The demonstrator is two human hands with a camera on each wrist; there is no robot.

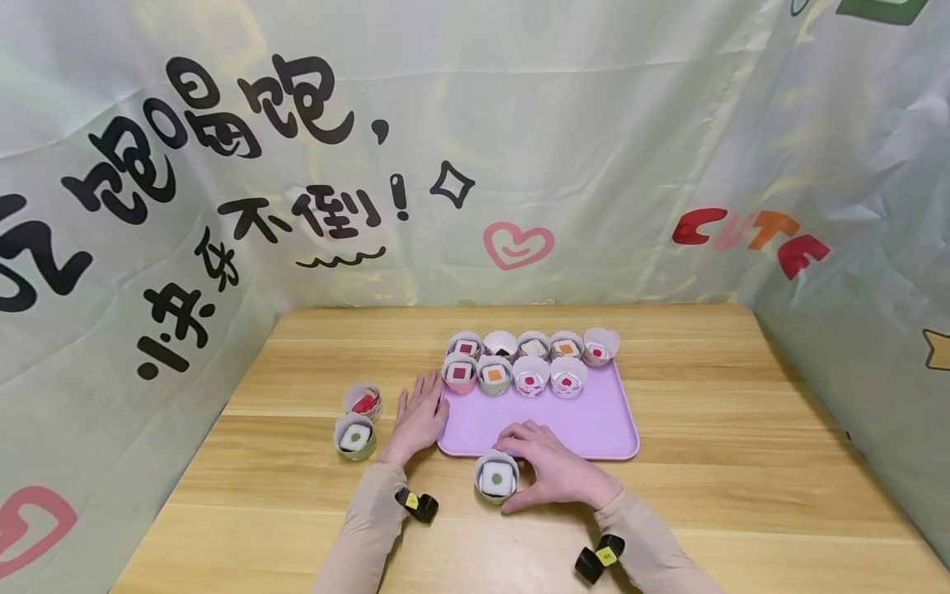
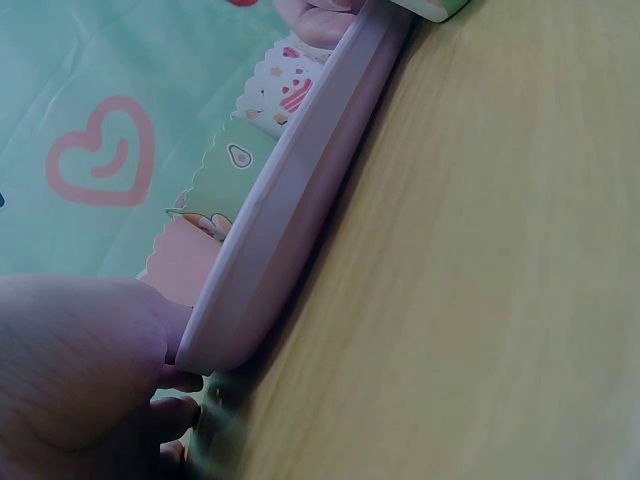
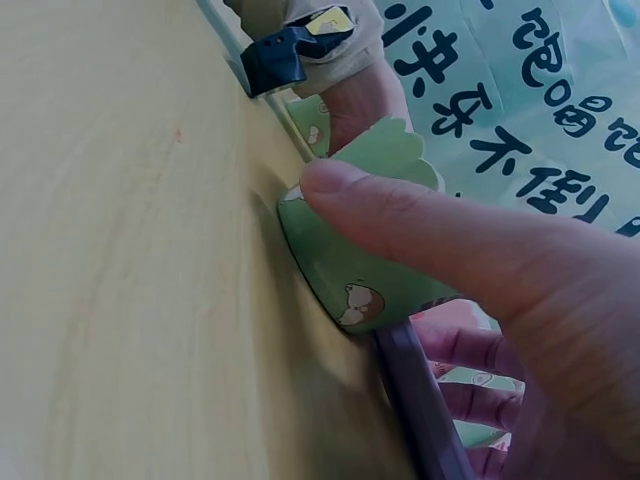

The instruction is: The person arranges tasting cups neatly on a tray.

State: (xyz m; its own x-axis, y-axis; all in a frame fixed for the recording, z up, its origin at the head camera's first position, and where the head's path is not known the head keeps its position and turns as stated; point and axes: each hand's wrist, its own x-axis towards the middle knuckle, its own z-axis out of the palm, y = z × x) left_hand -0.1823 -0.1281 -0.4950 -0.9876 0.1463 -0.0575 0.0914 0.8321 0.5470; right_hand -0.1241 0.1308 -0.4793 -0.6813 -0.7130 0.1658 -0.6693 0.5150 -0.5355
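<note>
My right hand (image 1: pixel 552 466) pinches a green paper baking cup (image 1: pixel 496 477) holding a white square piece with a green dot, at the tray's front edge. In the right wrist view, the thumb (image 3: pixel 390 215) lies along the green cup (image 3: pixel 375 275), which has a small animal print. My left hand (image 1: pixel 417 419) rests at the left side of the lilac tray (image 1: pixel 482 425), fingers extended, and touches its rim (image 2: pixel 270 220). Two rows of paper cups (image 1: pixel 495 375) with coloured square pieces stand at the back of the tray.
Left of my left hand stand two more paper cups: a green one (image 1: pixel 355 437) with a green-dotted white piece, and one (image 1: pixel 363 402) with a red piece. The wooden table (image 1: pixel 712 511) meets a printed cloth backdrop (image 1: pixel 594 165) behind and at both sides.
</note>
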